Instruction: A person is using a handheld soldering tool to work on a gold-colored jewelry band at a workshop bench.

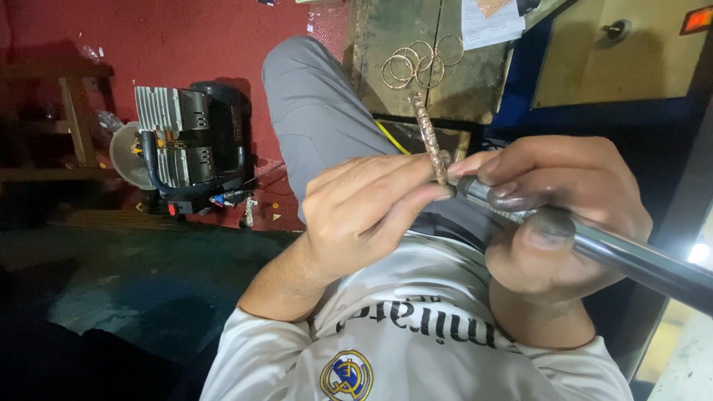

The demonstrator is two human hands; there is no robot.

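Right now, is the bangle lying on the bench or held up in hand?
Held up: left hand pinches the bangle edge-on, above the bench.

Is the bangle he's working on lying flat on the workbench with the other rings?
No, the left hand pinches the bangle in the air against the right hand's metal tool.

A black and silver finned compressor motor (pixel 191 148) sits on the red floor (pixel 148 44) beside a brown wooden stool (pixel 74 111). Thin loose metal rings (pixel 420 61) lie on a worn metal bench plate (pixel 386 37), near white paper (pixel 490 22)
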